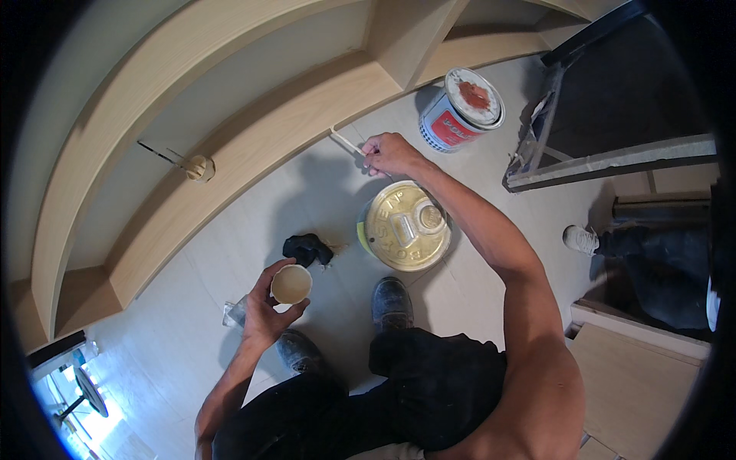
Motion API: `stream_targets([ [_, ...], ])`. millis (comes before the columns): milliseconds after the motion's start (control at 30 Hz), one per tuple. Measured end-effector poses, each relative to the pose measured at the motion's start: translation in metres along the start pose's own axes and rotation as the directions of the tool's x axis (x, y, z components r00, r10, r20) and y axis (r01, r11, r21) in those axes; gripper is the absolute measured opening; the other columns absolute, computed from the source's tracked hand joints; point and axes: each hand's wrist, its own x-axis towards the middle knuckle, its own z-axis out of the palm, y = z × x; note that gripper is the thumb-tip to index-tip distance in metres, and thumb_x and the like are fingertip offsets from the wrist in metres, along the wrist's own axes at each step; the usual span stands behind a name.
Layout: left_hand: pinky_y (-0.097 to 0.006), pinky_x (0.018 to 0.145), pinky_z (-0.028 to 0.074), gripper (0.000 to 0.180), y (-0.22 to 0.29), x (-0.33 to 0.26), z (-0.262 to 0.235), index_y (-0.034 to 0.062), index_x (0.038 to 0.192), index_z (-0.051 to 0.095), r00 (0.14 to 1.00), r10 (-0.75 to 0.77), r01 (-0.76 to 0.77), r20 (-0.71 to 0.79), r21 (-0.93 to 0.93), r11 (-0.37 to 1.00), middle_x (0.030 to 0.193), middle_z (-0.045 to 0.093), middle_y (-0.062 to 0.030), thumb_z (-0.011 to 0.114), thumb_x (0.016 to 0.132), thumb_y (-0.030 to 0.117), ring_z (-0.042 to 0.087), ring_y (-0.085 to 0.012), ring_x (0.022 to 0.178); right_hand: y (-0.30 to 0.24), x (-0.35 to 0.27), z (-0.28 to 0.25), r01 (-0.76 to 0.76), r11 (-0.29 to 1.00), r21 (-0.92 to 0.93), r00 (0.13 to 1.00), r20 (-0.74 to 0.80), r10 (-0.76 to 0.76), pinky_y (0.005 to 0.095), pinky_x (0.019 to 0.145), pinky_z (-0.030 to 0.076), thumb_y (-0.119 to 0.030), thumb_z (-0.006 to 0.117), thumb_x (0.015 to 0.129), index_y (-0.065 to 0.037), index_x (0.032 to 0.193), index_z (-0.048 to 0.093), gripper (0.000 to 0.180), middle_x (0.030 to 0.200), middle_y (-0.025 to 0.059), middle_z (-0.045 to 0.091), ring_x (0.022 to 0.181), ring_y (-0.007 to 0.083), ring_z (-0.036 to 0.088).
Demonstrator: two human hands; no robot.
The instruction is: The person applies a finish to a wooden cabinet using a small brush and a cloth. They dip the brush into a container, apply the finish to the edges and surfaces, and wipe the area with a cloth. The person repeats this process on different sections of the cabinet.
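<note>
My left hand (264, 313) is closed around a small white cup (292, 284) that contains a beige, paint-like liquid. Stretched forward, my right hand (389, 153) pinches a thin pale stick (349, 142); whether it ends in bristles is too small to tell. The stick's far end meets the lower front edge of the curved wooden shelf (307, 115). Just below my right hand, a paint can with a yellowish lid (406, 226) stands on the floor. A crumpled black cloth (307, 249) lies beyond the cup.
Farther right stands another can (464, 107), its white lid stained red. Inside the shelf sits a small cup (201, 169) with thin sticks in it. A dark framed panel (621, 100) takes up the upper right. Another person's shoe (581, 239) shows at right. My boots (392, 303) are on the tiles.
</note>
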Motion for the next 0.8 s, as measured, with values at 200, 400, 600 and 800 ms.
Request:
stream_targets([
  [200, -0.035, 0.112, 0.05, 0.076, 0.001, -0.001, -0.001, 0.0058, 0.146, 0.051, 0.999, 0.028, -0.028, -0.015, 0.022, 0.999, 0.139, 0.059, -0.0068, 0.081, 0.078, -0.011, 0.059, -0.0195, 0.13, 0.005, -0.01, -0.009, 0.019, 0.995, 0.097, 0.998, -0.059, -0.013, 0.0302, 0.065, 0.062, -0.01, 0.071, 0.09, 0.004, 0.111, 0.072, 0.026, 0.086, 0.0142, 0.077, 0.072, 0.0166, 0.075],
  [400, -0.036, 0.112, 0.05, 0.076, -0.004, 0.001, -0.001, 0.0054, 0.146, 0.051, 1.0, 0.007, -0.007, 0.01, 0.02, 1.0, 0.14, 0.059, -0.007, 0.081, 0.078, -0.011, 0.059, -0.0197, 0.131, 0.003, -0.001, -0.003, 0.007, 0.998, 0.055, 0.999, -0.045, -0.004, 0.0303, 0.065, 0.062, -0.008, 0.07, 0.09, 0.006, 0.111, 0.071, 0.026, 0.088, 0.0147, 0.077, 0.072, 0.0172, 0.075],
  [600, -0.036, 0.112, 0.05, 0.077, 0.0, 0.0, 0.002, 0.0046, 0.146, 0.05, 1.0, 0.012, -0.012, 0.004, 0.009, 1.0, 0.14, 0.059, -0.0069, 0.081, 0.078, -0.012, 0.059, -0.0199, 0.131, -0.004, -0.005, 0.006, 0.076, 0.997, 0.021, 0.997, 0.001, -0.076, 0.03, 0.065, 0.061, -0.01, 0.069, 0.088, 0.005, 0.11, 0.072, 0.026, 0.085, 0.0129, 0.077, 0.07, 0.0171, 0.074],
  [800, -0.036, 0.113, 0.05, 0.077, -0.001, 0.0, 0.001, 0.0046, 0.146, 0.05, 1.0, 0.015, -0.015, -0.003, 0.016, 1.0, 0.141, 0.058, -0.0071, 0.081, 0.077, -0.012, 0.059, -0.0197, 0.132, 0.014, -0.004, -0.016, 0.013, 1.0, -0.002, 0.992, -0.123, -0.014, 0.0303, 0.066, 0.061, -0.011, 0.068, 0.089, 0.003, 0.107, 0.074, 0.023, 0.08, 0.0112, 0.076, 0.07, 0.0161, 0.074],
])
